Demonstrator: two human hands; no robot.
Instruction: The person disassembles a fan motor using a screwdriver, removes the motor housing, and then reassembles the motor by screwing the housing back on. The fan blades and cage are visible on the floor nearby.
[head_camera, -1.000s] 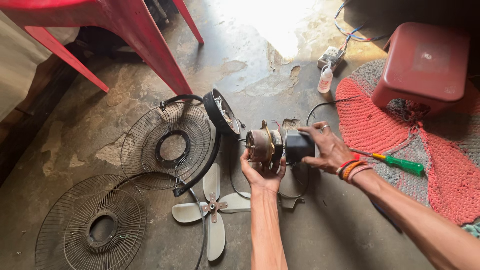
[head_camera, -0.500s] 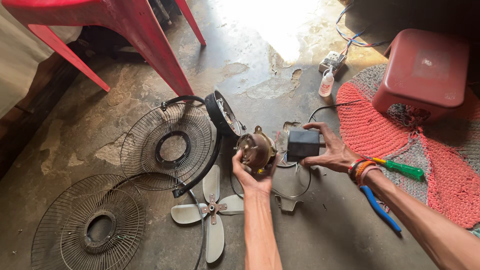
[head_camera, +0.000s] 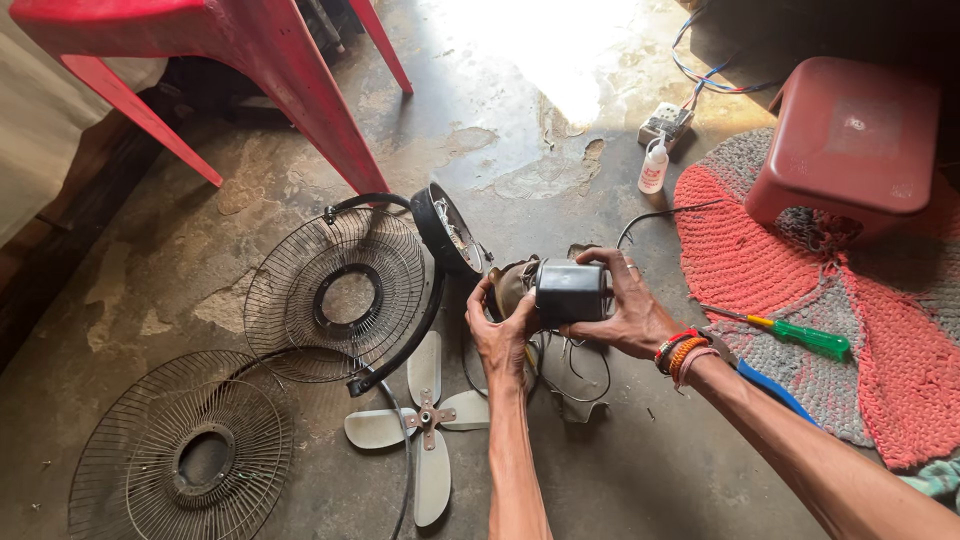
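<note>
Fan motor (head_camera: 515, 290) held between both hands, axis left-right. Left hand (head_camera: 500, 335) grips motor; right hand (head_camera: 625, 310) grasps black cover (head_camera: 570, 292) against it.

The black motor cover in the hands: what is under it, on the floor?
Under the black motor cover, loose wires and a pale flat part lie on the concrete floor. The hands hide the rest. The left hand holds the motor.
</note>
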